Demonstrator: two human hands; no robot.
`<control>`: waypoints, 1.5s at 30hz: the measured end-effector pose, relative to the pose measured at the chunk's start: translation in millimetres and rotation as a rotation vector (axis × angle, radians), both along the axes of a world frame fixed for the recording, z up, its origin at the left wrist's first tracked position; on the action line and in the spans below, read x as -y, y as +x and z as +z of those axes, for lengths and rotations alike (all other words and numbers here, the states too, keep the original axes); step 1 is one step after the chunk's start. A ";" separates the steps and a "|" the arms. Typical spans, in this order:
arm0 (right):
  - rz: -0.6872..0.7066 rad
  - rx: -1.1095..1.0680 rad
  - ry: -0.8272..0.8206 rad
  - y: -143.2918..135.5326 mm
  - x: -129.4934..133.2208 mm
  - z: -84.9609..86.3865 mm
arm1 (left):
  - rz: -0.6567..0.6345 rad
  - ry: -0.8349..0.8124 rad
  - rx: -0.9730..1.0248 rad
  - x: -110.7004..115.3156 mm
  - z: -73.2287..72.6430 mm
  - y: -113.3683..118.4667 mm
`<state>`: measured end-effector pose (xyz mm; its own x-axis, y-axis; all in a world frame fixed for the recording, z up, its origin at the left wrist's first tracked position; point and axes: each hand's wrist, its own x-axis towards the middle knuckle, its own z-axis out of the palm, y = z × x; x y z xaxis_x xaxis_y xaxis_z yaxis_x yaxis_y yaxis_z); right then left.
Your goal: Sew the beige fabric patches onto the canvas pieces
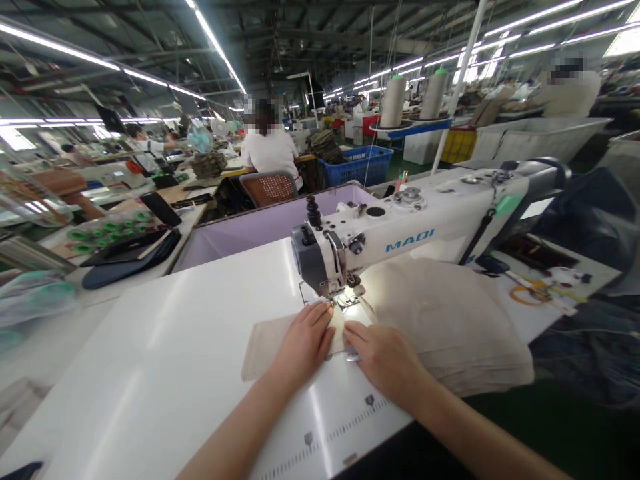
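Observation:
A small beige fabric piece (265, 343) lies on the white table, its right part under the needle area of a white sewing machine (425, 227). My left hand (307, 337) rests on this piece, fingers together and pressed down just left of the presser foot (349, 300). Just right of it, my right hand (383, 357) has its fingers closed at the fabric's right edge, in front of the foot. The machine's lamp lights the spot between both hands. A stack of larger beige fabric (450, 320) lies under the machine arm on the right.
Orange-handled scissors (533, 292) lie on the right of the table. Beyond it is a lilac bin (225, 233). Thread cones (393, 101) stand behind the machine, near a blue crate (360, 165). A person in white (270, 153) sits farther back.

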<state>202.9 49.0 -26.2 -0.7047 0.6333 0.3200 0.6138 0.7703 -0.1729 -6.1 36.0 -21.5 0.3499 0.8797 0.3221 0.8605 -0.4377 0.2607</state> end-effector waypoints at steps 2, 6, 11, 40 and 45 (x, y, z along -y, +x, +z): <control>0.001 0.020 0.024 -0.7 -0.1 0.2 | -0.009 0.013 -0.007 -1.6 -0.2 -1.0; 0.004 0.052 0.059 -1.6 -0.4 1.0 | -0.015 0.039 -0.030 -3.4 -1.9 -2.5; 0.020 0.080 0.080 -1.4 -0.8 2.5 | -0.015 0.055 -0.033 -3.0 -1.4 -3.3; 0.033 0.106 0.011 0.5 8.6 2.3 | -0.096 0.062 -0.159 20.3 10.2 4.0; 0.043 0.118 0.014 4.1 12.8 -0.2 | -0.194 0.067 -0.125 36.2 17.7 9.3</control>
